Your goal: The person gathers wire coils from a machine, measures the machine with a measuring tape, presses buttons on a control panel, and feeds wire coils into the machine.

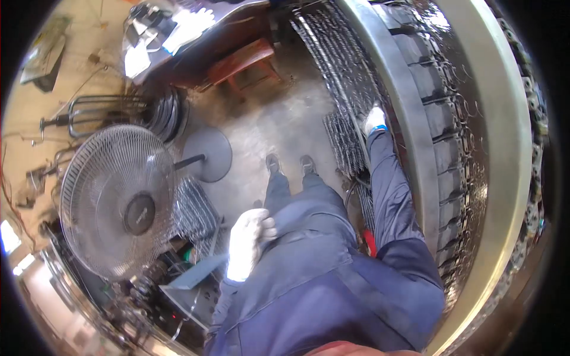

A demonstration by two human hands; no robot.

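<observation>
Coiled metal strips lie side by side in a long bundle, right of the centre, along the curved machine frame. At the far left, a large standing fan shows its round cage, and its pole goes to a round grey base on the floor. Below this base is a bundle of grey strips. Higher up, a surface carries some white items, and a red stool stands just beside it. Next comes the left grip, in a white glove, in front of the person's body; its fingers are bent inward, but I cannot tell if they hold something. Further right, the right grip, also gloved, is at the right edge of the coiled metal strips; I cannot tell if it is wide or narrow. Beside it rises the pale rail of the machine, followed by a row of grey plates and a broad metal band.
</observation>
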